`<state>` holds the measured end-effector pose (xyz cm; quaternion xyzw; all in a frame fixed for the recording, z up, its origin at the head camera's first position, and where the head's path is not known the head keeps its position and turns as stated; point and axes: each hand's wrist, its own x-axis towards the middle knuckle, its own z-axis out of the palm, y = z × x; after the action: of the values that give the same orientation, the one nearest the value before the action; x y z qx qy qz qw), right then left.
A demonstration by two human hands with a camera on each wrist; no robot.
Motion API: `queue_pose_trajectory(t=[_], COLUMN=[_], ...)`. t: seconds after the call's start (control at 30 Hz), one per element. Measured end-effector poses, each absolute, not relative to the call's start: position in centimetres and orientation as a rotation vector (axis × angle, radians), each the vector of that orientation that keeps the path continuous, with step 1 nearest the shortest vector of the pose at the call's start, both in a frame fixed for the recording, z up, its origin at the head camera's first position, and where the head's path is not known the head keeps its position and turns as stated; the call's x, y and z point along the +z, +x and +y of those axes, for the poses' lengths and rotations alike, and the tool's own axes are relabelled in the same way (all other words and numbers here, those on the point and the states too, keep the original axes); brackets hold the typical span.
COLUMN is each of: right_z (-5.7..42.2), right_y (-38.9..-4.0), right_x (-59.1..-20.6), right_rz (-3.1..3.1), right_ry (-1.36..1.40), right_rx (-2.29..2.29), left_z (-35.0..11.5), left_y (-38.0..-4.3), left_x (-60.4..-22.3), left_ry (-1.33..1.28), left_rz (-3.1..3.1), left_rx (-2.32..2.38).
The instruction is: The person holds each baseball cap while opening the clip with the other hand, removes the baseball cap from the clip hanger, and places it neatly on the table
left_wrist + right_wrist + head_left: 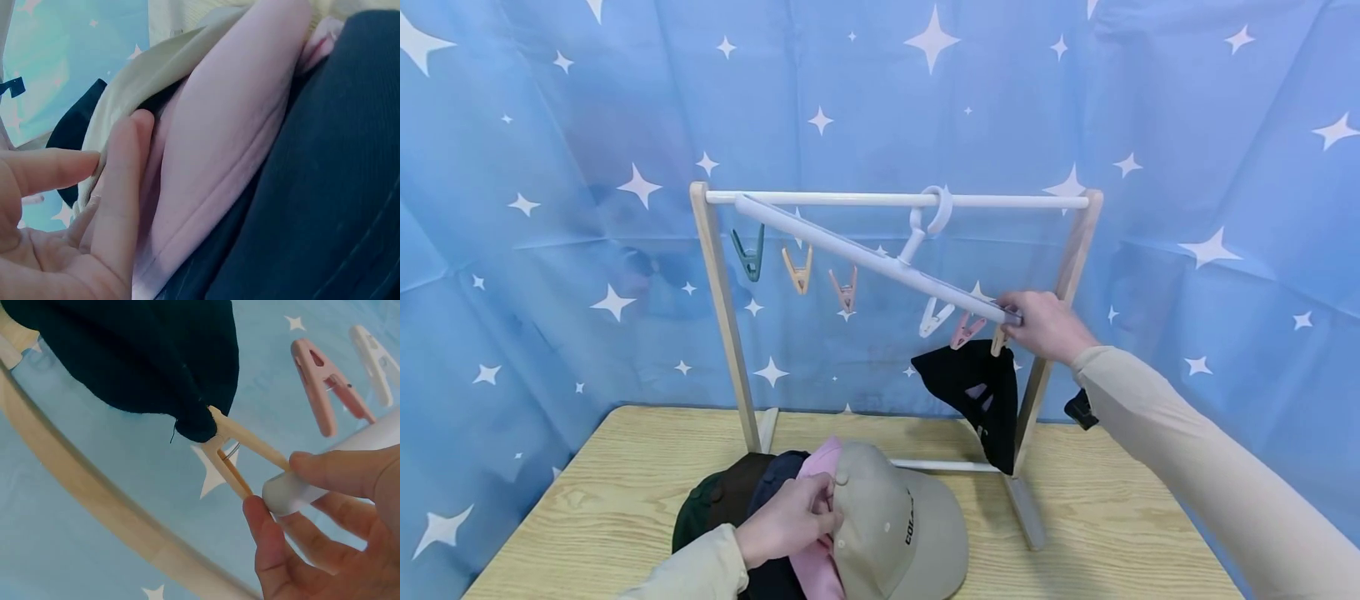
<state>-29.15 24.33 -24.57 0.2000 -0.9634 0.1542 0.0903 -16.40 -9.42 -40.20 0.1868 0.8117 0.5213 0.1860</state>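
A white clothes hanger (pixel 865 257) hooks over the rack's rod and slants down to the right. My right hand (pixel 1047 325) grips its low end, thumb and fingertips beside the handles of a pale orange clip (pixel 234 453). That clip bites the edge of a black cap (pixel 973 392), which hangs below. At the front, my left hand (pixel 793 517) pinches the edge of a beige cap (pixel 891 521) with dark lettering. Behind its fingers lies a pink cap (pixel 231 125), followed by a navy cap (pixel 331 162), a brown cap (pixel 730 496) and a green cap (pixel 692 512), all nested in a row.
The wooden rack (pixel 721 308) stands on a wood-grain table (pixel 602 492) before a blue star-patterned curtain (pixel 865 100). From the hanger dangle a green clip (pixel 749 254), a white clip (pixel 936 317), a pink clip (pixel 325 387) and others. A rack foot (pixel 1025 512) juts forward at right.
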Motion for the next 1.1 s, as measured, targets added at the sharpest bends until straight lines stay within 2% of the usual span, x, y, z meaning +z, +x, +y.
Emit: queue_pose_trajectory(t=[0.5,1.1], right_z=[26.0,26.8], right_y=[-27.3,-26.6], right_x=[-22.6,-20.1], right_rz=[-2.827,-2.795], right_ry=[0.586,0.651], right_rx=[0.291,0.338], left_z=[-10.8,-9.4], left_y=[-17.5,-19.1], left_x=[-38.2,-35.9], left_ry=[0.62,0.665], left_rz=[2.354,2.457], left_rx=[1.485,1.438])
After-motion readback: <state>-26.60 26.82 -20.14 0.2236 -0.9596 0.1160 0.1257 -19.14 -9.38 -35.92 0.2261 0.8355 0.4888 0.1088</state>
